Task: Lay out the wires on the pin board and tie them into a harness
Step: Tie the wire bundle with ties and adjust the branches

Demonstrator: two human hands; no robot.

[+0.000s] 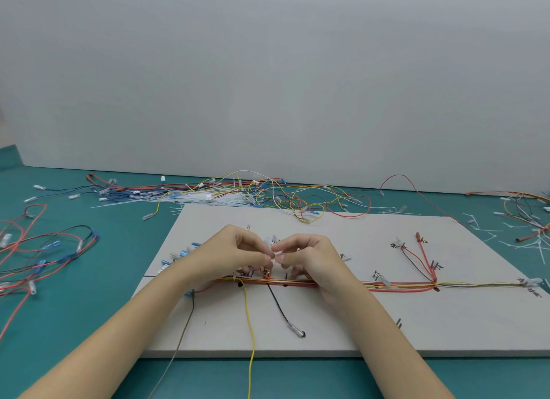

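A white pin board (pixel 342 333) lies on the teal table. A bundle of red, yellow and black wires (pixel 398 286) runs across it from left to right, with branches going up at the right. My left hand (pixel 235 250) and my right hand (pixel 306 257) meet above the bundle near the board's middle. Both pinch a small pale piece, likely a cable tie (pixel 275 257), between thumb and fingertips. A yellow wire (pixel 251 333), a black wire (pixel 281 309) and a grey wire (pixel 181 336) hang down off the bundle toward me.
A tangle of loose wires (pixel 268 195) and white cable ties (pixel 196 198) lies behind the board. More red and black wires (pixel 44 250) lie at the left. Cut tie ends and wires (pixel 526 229) litter the right. A grey wall stands behind.
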